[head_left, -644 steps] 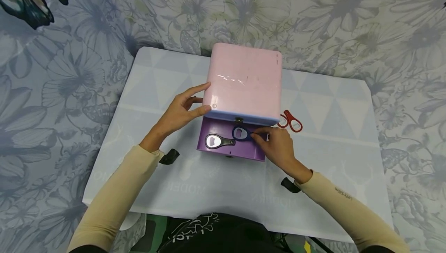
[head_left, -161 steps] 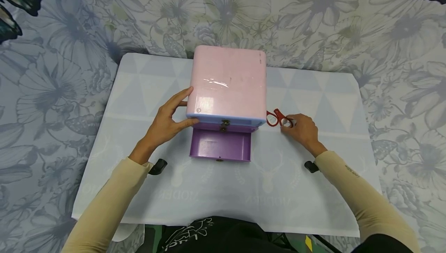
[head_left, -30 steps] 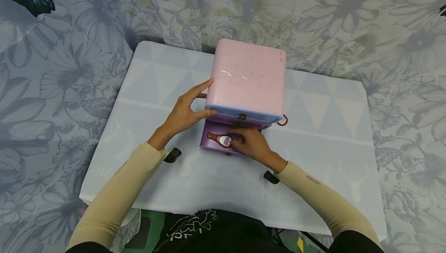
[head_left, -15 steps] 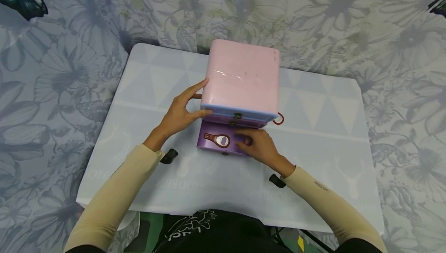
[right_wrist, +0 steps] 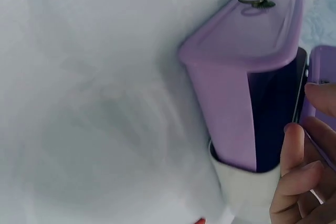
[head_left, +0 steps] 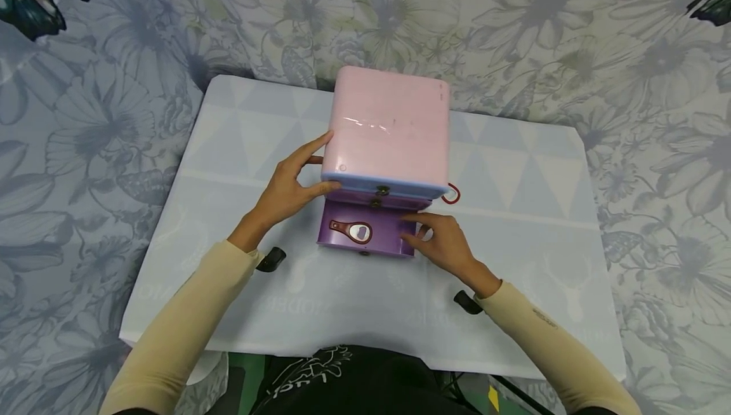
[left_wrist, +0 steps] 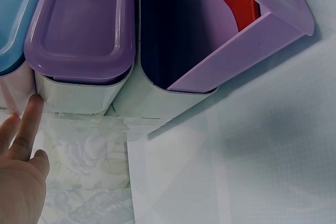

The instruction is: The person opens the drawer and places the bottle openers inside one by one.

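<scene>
A pink-topped cabinet stands on the table with its lowest purple drawer pulled out. Inside the drawer lies a red-brown bottle opener, its pale round end toward the right; the left wrist view shows part of this red opener. My left hand rests on the cabinet's left side, fingers on the side wall and thumb at the front edge. Beside the drawer's right wall is my right hand, thumb and fingers apart, with nothing held; the right wrist view shows these fingers by the drawer.
A red ring-shaped end shows at the cabinet's right front corner, the rest hidden behind it. Above the pulled-out drawer, a purple drawer and a blue drawer are closed. A patterned wall stands behind the white table.
The upper purple drawer, with two openers earlier, is closed. Since 5.4 seconds ago, a red opener has gone from the table into the lowest drawer. My right hand has drawn away rightward.
</scene>
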Demonstrator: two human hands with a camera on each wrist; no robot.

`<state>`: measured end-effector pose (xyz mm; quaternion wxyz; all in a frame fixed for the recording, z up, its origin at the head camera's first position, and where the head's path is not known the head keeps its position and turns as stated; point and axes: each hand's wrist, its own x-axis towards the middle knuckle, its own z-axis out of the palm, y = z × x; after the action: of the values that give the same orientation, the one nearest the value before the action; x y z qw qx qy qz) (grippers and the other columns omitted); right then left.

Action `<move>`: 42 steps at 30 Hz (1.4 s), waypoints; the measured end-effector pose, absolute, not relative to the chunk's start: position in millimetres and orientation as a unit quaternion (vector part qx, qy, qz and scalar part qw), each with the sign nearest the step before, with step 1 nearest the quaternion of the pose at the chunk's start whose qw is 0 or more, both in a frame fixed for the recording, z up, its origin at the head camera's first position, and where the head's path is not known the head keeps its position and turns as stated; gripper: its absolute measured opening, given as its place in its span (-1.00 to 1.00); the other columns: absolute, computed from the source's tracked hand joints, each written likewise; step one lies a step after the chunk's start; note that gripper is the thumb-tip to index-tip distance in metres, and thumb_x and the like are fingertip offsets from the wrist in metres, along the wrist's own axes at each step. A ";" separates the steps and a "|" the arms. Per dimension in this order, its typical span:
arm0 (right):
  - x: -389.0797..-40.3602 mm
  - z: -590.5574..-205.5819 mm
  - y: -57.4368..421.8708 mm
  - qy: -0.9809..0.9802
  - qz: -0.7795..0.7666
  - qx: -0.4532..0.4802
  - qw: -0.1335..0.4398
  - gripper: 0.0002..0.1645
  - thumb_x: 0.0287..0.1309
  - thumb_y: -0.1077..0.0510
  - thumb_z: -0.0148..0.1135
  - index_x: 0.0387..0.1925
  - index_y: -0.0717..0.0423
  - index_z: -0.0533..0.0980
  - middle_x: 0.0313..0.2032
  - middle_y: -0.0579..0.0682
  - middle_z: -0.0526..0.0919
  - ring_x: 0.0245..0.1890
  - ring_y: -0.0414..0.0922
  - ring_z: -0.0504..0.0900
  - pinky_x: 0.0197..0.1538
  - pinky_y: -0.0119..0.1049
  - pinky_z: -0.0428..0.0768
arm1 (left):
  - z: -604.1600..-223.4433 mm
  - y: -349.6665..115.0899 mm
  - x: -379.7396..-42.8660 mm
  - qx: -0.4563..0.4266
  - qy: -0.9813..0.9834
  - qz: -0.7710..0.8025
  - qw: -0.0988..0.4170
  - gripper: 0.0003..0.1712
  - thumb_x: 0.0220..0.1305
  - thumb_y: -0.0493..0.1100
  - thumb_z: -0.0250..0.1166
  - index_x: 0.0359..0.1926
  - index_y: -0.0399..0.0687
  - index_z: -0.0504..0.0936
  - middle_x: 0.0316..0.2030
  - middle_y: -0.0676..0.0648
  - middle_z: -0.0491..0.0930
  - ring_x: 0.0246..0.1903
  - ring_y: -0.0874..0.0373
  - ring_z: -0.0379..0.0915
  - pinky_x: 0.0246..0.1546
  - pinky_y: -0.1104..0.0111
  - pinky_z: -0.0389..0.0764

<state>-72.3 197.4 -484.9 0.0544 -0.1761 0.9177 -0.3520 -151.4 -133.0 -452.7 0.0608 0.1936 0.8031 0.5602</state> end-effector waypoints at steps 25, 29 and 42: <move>-102.0 -494.8 264.8 0.943 -0.324 -0.067 0.024 -0.60 0.11 0.14 0.49 0.01 0.15 0.69 -0.19 0.13 0.79 -0.45 -0.01 0.72 -0.51 -0.39 0.49 | -453.3 -132.4 -149.3 0.187 0.812 0.550 0.060 0.07 0.14 -0.10 0.53 0.50 0.66 0.13 0.46 0.39 0.18 0.23 0.16 0.46 0.30 -0.03 0.36; -107.3 -499.3 274.4 0.950 -0.310 -0.039 0.029 -0.56 0.10 0.12 0.49 0.05 0.09 0.67 -0.23 0.15 0.79 -0.44 0.01 0.73 -0.58 -0.39 0.44 | -454.0 -131.4 -148.1 0.187 0.809 0.554 0.060 0.07 0.13 -0.13 0.53 0.49 0.67 0.14 0.46 0.37 0.19 0.23 0.15 0.46 0.31 -0.04 0.35; -133.6 -526.6 297.5 0.955 -0.290 0.004 0.052 -0.49 0.08 0.01 0.51 0.07 0.10 0.66 -0.50 0.12 0.72 -0.60 -0.14 0.57 -0.62 -0.32 0.43 | -452.8 -130.9 -149.0 0.181 0.811 0.552 0.064 0.08 0.11 -0.18 0.54 0.50 0.59 0.16 0.47 0.30 0.21 0.23 0.08 0.47 0.26 -0.08 0.37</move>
<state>-133.6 297.5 -526.6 0.0523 0.0045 0.9555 -0.2903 -149.0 -130.9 -452.8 0.0645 0.1810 0.8112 0.5523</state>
